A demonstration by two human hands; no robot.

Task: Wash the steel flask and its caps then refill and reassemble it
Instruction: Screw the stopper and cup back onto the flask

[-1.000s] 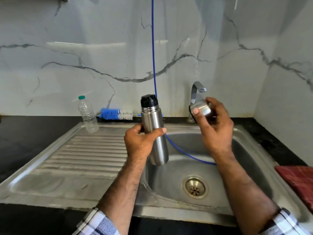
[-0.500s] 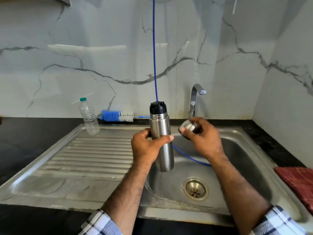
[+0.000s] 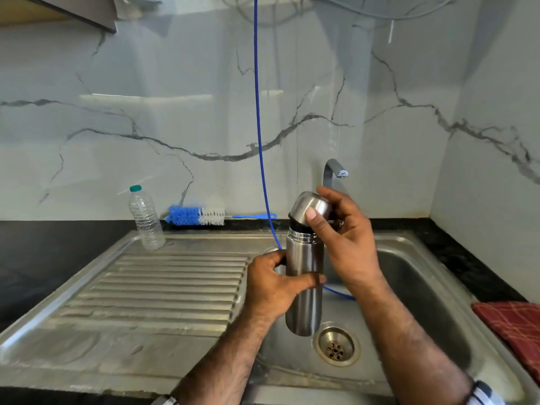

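My left hand (image 3: pixel 273 283) grips the flask (image 3: pixel 304 283) upright over the sink (image 3: pixel 415 276), so drips fall in the basin, while my right hand (image 3: pixel 342 238) holds the steel cap (image 3: pixel 311 206) tilted on its black stopper (image 3: pixel 295 224), ready to screw on.

- A steel flask (image 3: pixel 304 285) with a brushed cylindrical body is held upright above the sink basin, its base at about 10 o'clock from the drain.
- A ribbed steel collar is seen at its neck, with a black inner cap (image 3: pixel 295 226) seated on top.
- A domed steel outer cap (image 3: pixel 310 206) is tilted over the black cap at 12 o'clock of the flask, not seated square.
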